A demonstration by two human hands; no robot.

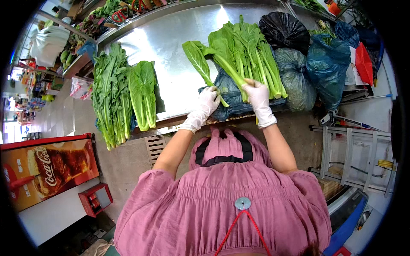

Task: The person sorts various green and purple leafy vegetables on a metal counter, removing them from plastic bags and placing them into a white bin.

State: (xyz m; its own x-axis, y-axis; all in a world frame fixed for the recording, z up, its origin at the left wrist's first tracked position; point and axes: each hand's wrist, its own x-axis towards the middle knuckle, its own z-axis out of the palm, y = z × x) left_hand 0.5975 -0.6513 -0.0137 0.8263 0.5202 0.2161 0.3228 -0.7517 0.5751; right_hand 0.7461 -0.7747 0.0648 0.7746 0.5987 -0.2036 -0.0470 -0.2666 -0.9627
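My left hand point(209, 100), in a thin white glove, grips the lower stalk of a single green leaf point(198, 60) that points up and left. In my right hand point(256, 92), also gloved, is the base of a leafy green stalk point(228, 66) that slants up to the left. Behind it lies a pile of leafy green vegetables point(250, 48), stalk ends towards me, partly on a dark blue plastic bag point(225, 86). Two more heaps rest at the left of the metal table point(173, 35): long, narrow-leaved greens point(110, 86) and a smaller broad-leaved bunch point(142, 92).
Filled plastic bags, one black point(283, 30), one greenish point(294, 76) and one blue point(328, 67), crowd the table's right side. A metal ladder point(347, 153) lies at the right. A red-edged drinks cabinet point(54, 169) stands at the lower left. Scissors point(120, 15) hang beyond the table's raised rim.
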